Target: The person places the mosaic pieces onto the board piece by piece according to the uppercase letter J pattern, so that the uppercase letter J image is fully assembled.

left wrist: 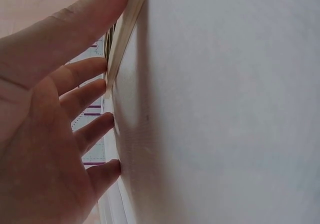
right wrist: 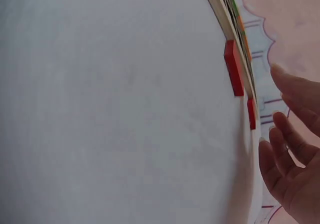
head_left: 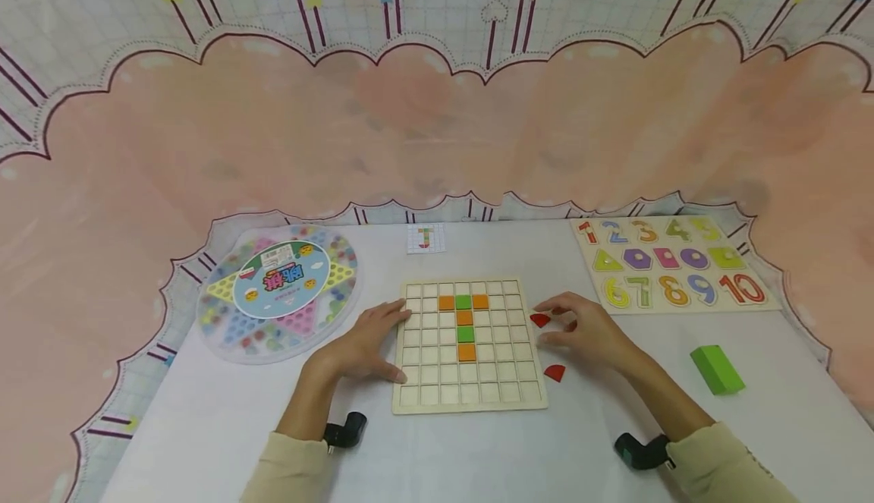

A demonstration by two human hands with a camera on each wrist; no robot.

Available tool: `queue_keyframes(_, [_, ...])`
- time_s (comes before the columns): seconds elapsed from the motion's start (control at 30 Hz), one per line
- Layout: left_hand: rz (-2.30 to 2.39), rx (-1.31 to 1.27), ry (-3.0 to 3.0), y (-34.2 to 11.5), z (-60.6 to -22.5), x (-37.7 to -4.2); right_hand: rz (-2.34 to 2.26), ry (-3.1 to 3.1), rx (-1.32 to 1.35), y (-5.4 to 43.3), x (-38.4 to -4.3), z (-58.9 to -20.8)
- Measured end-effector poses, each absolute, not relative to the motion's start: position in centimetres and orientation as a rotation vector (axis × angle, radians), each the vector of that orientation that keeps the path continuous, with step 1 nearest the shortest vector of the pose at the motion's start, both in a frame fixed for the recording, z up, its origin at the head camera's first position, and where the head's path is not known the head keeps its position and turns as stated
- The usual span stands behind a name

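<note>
A square wooden grid board (head_left: 425, 395) lies in the middle of the table, with orange and green square tiles (head_left: 465, 334) in its upper cells forming a T-like figure. My left hand (head_left: 360, 344) rests along the board's left edge, thumb and fingers spread and nearly straight, tips at the rim. Just right of the board, my right hand (head_left: 582, 330) hovers with loosely bent fingers around a red quarter-circle piece (head_left: 540, 320). A second red quarter-circle piece (head_left: 554, 372) lies nearer me. In the right wrist view there is space between the fingers and both red pieces.
Behind the board lies a small pattern card (head_left: 425, 238) with a coloured J-like figure. A round game board (head_left: 205, 328) is at the left. A number puzzle board (head_left: 594, 290) stands back right, and a green block (head_left: 717, 370) sits at the right.
</note>
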State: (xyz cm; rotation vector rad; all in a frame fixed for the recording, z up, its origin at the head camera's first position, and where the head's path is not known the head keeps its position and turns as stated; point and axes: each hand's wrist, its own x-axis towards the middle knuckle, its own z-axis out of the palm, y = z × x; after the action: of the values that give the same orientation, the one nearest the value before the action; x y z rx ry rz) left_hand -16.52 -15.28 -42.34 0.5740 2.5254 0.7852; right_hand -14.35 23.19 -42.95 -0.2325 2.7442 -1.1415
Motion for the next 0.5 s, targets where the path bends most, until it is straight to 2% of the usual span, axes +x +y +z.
queue_keyframes(0.5, [0.776, 0.609, 2.521, -15.6, -42.2, -16.6, -1.06, 2.746, -0.285, 23.0, -16.6, -43.7])
